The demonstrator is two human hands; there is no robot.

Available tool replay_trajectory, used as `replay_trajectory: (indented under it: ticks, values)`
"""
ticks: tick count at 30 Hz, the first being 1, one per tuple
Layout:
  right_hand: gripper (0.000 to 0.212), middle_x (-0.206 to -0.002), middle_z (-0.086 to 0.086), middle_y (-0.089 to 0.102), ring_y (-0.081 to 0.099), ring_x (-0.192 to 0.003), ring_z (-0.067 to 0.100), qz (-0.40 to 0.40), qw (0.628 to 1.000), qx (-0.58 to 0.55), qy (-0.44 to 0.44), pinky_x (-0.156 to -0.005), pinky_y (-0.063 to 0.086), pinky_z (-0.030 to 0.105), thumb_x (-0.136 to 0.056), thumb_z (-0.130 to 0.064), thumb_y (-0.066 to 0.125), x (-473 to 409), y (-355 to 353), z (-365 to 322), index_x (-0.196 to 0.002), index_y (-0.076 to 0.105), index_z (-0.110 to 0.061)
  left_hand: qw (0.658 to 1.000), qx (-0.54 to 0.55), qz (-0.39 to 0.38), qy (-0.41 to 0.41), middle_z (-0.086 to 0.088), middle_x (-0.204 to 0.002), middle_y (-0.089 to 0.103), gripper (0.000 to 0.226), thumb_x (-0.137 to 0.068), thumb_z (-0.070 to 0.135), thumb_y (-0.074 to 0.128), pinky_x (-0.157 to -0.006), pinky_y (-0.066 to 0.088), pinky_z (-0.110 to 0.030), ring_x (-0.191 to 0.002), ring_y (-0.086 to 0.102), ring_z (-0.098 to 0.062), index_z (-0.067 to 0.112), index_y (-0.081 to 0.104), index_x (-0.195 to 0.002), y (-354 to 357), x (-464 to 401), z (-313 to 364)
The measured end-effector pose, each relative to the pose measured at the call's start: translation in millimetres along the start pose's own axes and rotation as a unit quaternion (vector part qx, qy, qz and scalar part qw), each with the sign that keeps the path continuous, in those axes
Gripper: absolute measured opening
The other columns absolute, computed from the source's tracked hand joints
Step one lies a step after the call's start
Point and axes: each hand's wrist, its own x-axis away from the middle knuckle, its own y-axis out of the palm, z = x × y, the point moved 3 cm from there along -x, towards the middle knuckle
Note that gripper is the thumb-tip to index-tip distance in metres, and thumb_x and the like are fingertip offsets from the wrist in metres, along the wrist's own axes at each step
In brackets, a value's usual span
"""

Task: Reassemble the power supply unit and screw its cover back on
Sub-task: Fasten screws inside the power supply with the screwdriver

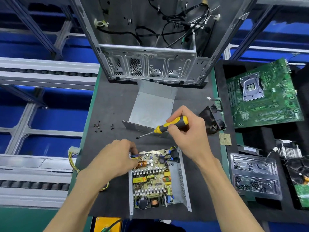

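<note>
The open power supply unit (182, 181) lies on the dark mat, its circuit board (150, 178) exposed inside the metal housing. My left hand (115, 158) rests on the unit's far left corner, fingers curled at the wire bundle there; what they hold is hidden. My right hand (187, 131) grips a yellow-and-black screwdriver (172, 125) above the mat, its tip pointing left with a small dark screw at its end. The grey metal cover (150, 106) lies behind, inner side up. Loose black screws (98, 127) sit on the mat to the left.
An empty computer case (150, 64) stands at the back. A black fan (212, 119) and a CPU chip (225, 139) lie right of the cover. A green motherboard (264, 94), a plastic screw tray (255, 174) and a heatsink (289, 149) sit on the right.
</note>
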Motion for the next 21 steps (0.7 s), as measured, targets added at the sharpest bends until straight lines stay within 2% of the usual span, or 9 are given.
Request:
replay_trajectory:
  ticks: [3,9,12,14,15,17,21]
  values:
    - [0.006,-0.053,0.003,0.055,0.031,-0.046,0.008,-0.001,1.0,0.01,0.0,-0.046,0.029,0.015,-0.077,-0.025,0.058,-1.2,-1.3,2.3,-0.078,0.058,-0.019,0.999,-0.036,0.032,-0.017,-0.007,-0.125,0.062,0.033,-0.087,0.027,0.066,-0.08,0.045,-0.03,-0.111,0.061,-0.03,0.029,0.061,-0.12,8.8,-2.0,2.3]
    - [0.008,-0.052,0.007,0.053,0.035,-0.048,0.022,0.006,0.999,0.034,-0.006,-0.048,0.029,0.016,-0.078,-0.025,0.059,-2.5,-6.3,4.3,-0.078,0.058,-0.017,0.997,-0.039,0.071,0.001,-0.008,-0.121,0.061,0.033,-0.092,0.018,0.06,-0.075,0.042,-0.028,-0.109,0.061,-0.03,0.026,0.064,-0.124,9.1,-3.6,7.7]
    - [0.007,-0.051,0.006,0.053,0.036,-0.045,0.021,0.003,0.999,0.035,-0.006,-0.048,0.03,0.015,-0.078,-0.024,0.059,-0.3,-8.3,4.0,-0.079,0.058,-0.017,0.996,-0.04,0.077,0.018,-0.008,-0.119,0.063,0.032,-0.093,0.017,0.058,-0.075,0.043,-0.029,-0.107,0.062,-0.031,0.025,0.065,-0.123,9.3,-4.4,11.6]
    - [0.006,-0.05,-0.001,0.053,0.033,-0.042,0.01,-0.002,0.999,0.035,-0.012,-0.048,0.029,0.011,-0.078,-0.022,0.06,1.7,-8.5,4.0,-0.079,0.058,-0.016,0.996,-0.028,0.08,0.019,-0.004,-0.108,0.065,0.03,-0.092,0.018,0.058,-0.072,0.041,-0.029,-0.099,0.062,-0.03,0.027,0.067,-0.119,9.1,-3.6,11.1]
    - [0.005,-0.05,-0.007,0.051,0.033,-0.041,0.007,-0.005,0.999,0.039,-0.016,-0.048,0.028,0.009,-0.078,-0.021,0.06,2.6,-8.1,4.2,-0.079,0.058,-0.016,0.996,-0.02,0.085,0.019,0.001,-0.096,0.063,0.028,-0.091,0.018,0.059,-0.069,0.041,-0.028,-0.09,0.061,-0.027,0.028,0.068,-0.116,8.8,-3.4,10.4]
    - [0.005,-0.051,-0.012,0.049,0.034,-0.041,0.006,-0.011,0.999,0.049,-0.019,-0.048,0.028,0.008,-0.079,-0.02,0.06,4.4,-6.9,4.8,-0.079,0.057,-0.016,0.995,-0.011,0.094,0.027,0.01,-0.076,0.05,0.025,-0.089,0.018,0.061,-0.064,0.039,-0.027,-0.072,0.053,-0.02,0.028,0.069,-0.11,7.5,-3.6,9.0]
    - [0.006,-0.053,-0.004,0.054,0.035,-0.041,0.008,-0.027,0.998,0.054,-0.013,-0.049,0.028,0.009,-0.079,-0.022,0.062,6.2,-4.9,7.6,-0.081,0.057,-0.017,0.995,0.006,0.09,0.033,0.011,-0.071,0.05,0.013,-0.085,0.024,0.067,-0.046,0.028,-0.019,-0.058,0.045,-0.006,0.032,0.065,-0.095,3.0,-3.3,8.2]
